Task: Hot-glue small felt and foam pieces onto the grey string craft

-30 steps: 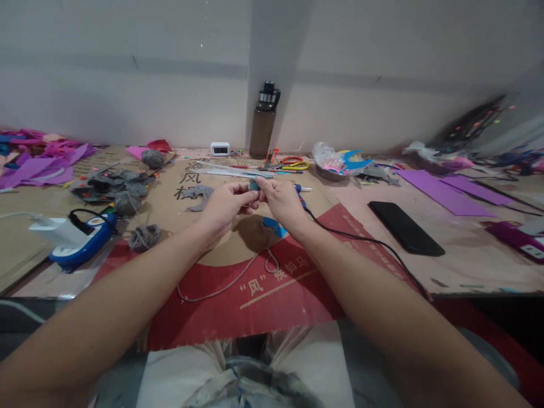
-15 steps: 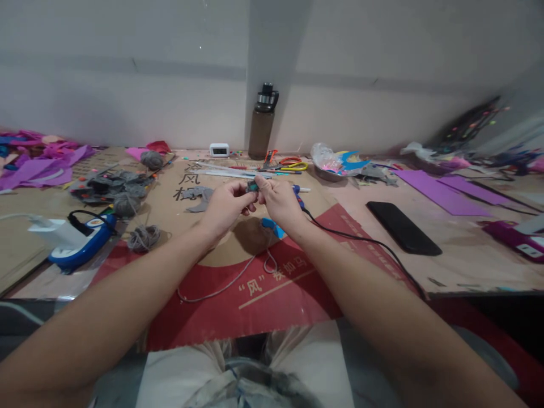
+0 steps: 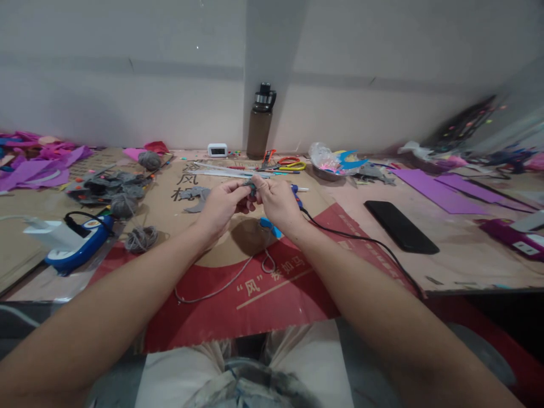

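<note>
My left hand (image 3: 221,205) and my right hand (image 3: 278,201) meet above the middle of the cardboard sheet (image 3: 204,249). Both are closed in a pinch on a small grey piece (image 3: 251,187) held between the fingertips; most of it is hidden. A grey yarn strand (image 3: 221,283) trails from under the hands toward me across the red print. A blue glue gun (image 3: 272,226) lies under my right wrist, its black cord (image 3: 361,241) running off to the right.
Grey yarn balls (image 3: 140,238) and grey felt scraps (image 3: 106,184) lie at left beside a blue and white power strip (image 3: 68,241). A black phone (image 3: 402,219) lies at right. Bottle (image 3: 259,122), small clock (image 3: 217,149), scissors (image 3: 291,165) and purple sheets (image 3: 442,192) sit further back.
The hands have stayed together and shifted very slightly; the fingers have closed more tightly over the small piece, so less of it shows.
</note>
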`<state>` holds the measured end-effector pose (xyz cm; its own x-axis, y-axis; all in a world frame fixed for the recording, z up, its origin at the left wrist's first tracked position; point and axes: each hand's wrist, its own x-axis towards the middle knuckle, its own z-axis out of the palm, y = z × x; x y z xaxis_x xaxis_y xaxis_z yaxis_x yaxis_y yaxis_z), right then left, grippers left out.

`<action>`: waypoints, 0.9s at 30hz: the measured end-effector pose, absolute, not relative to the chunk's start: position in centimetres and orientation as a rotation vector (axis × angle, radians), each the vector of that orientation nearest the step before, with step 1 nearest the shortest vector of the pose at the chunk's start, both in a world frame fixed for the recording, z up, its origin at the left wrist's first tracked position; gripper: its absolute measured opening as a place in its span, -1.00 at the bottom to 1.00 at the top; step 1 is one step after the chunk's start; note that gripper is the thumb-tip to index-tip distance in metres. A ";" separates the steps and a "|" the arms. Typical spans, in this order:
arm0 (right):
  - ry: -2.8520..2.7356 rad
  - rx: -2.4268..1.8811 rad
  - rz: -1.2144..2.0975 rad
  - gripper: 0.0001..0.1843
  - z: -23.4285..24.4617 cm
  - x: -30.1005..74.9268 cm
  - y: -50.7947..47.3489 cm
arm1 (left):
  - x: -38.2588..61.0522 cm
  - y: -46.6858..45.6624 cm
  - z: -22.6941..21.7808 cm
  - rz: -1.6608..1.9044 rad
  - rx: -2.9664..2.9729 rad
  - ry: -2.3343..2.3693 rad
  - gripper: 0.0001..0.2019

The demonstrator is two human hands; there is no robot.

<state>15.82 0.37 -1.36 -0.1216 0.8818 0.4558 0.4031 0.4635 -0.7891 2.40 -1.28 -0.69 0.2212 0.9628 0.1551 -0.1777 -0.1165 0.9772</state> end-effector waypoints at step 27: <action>-1.790 -1.024 0.626 -0.42 -1.0 15.6 0.0 | 2.1 -1.3 -0.4 1.272 1.616 1.132 -0.92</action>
